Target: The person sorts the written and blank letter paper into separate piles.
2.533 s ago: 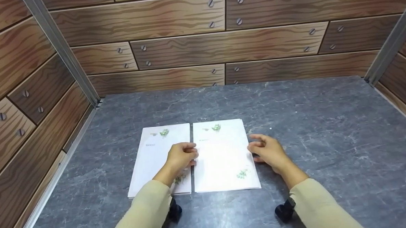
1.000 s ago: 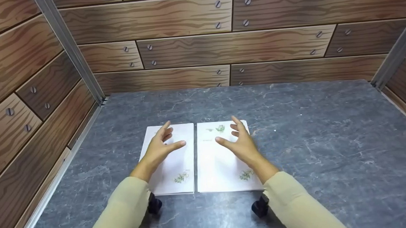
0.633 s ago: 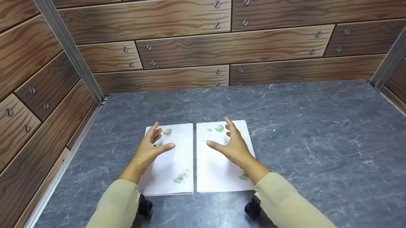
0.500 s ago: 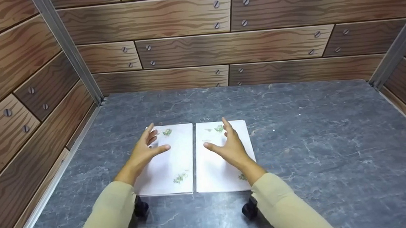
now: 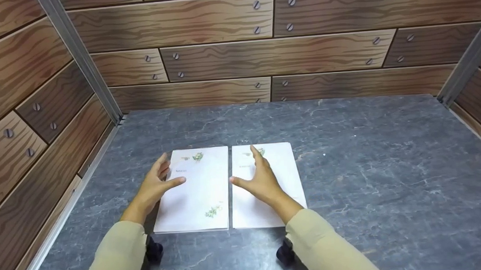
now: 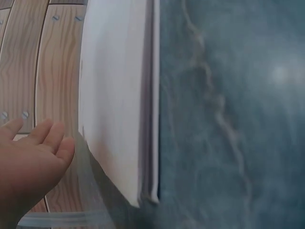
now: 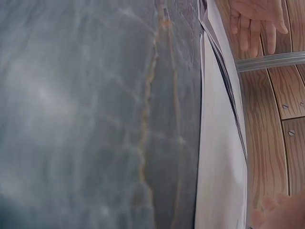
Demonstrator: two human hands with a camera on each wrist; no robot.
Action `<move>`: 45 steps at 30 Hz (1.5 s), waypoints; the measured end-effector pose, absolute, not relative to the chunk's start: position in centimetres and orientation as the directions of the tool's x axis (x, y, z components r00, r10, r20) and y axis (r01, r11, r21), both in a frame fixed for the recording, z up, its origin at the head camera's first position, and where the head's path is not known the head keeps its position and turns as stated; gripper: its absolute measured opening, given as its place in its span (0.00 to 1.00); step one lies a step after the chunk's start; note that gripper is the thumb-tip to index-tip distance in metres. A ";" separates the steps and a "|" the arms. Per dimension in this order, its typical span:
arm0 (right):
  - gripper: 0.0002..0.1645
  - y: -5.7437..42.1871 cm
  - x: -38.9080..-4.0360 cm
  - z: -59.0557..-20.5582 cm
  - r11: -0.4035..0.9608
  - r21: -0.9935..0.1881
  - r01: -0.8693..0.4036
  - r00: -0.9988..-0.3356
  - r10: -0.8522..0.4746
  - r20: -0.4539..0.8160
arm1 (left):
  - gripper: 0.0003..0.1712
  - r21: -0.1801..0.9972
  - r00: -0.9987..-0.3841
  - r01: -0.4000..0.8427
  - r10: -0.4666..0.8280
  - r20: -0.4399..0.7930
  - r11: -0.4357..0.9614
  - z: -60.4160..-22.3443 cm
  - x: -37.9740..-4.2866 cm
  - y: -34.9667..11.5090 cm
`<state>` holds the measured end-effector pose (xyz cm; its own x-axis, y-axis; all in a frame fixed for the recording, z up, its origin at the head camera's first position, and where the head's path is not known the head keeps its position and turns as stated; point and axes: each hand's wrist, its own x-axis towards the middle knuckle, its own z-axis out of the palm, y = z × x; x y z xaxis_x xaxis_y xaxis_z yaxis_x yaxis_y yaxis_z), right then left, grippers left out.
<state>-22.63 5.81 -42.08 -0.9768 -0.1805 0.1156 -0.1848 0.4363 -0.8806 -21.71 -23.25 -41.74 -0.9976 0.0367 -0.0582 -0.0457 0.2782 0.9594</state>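
Two stacks of white printed paper lie side by side, a narrow gap between them. The left stack (image 5: 198, 193) and the right stack (image 5: 285, 173) both carry small green plant prints. My left hand (image 5: 153, 186) hovers at the left stack's outer edge, thumb apart from the fingers, holding nothing. Over the right stack's inner half is my right hand (image 5: 260, 180), its thumb tip at the gap and its palm bare. Layered paper edges show on the left stack (image 6: 114, 86) in the left wrist view, with my left hand (image 6: 33, 167) beside it.
The stacks lie on a grey marbled table (image 5: 367, 166). Wood-patterned walls (image 5: 213, 63) enclose it at the back and sides, joined by grey metal posts (image 5: 85, 64). Both wrists carry small black devices (image 5: 285, 252) close above the table.
Both hands were at the right stack's edges 2.5 seconds ago. They have since opened and moved left, the left hand reaching the left stack's outer edge. The stacks stay in place.
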 end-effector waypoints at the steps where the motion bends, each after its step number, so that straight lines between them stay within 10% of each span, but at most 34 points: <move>1: 0.63 5.7 -22.6 -42.1 0.434 -0.881 -0.189 -0.976 -0.185 0.118 | 0.59 0.958 -0.997 -0.056 0.033 -0.068 0.280 -41.8 -21.7 -23.5; 45: 0.58 2.4 -22.4 -42.9 0.421 -0.902 -0.092 -0.944 -0.326 -0.056 | 0.57 0.928 -0.980 -0.196 -0.027 -0.198 0.317 -42.8 -20.9 -25.8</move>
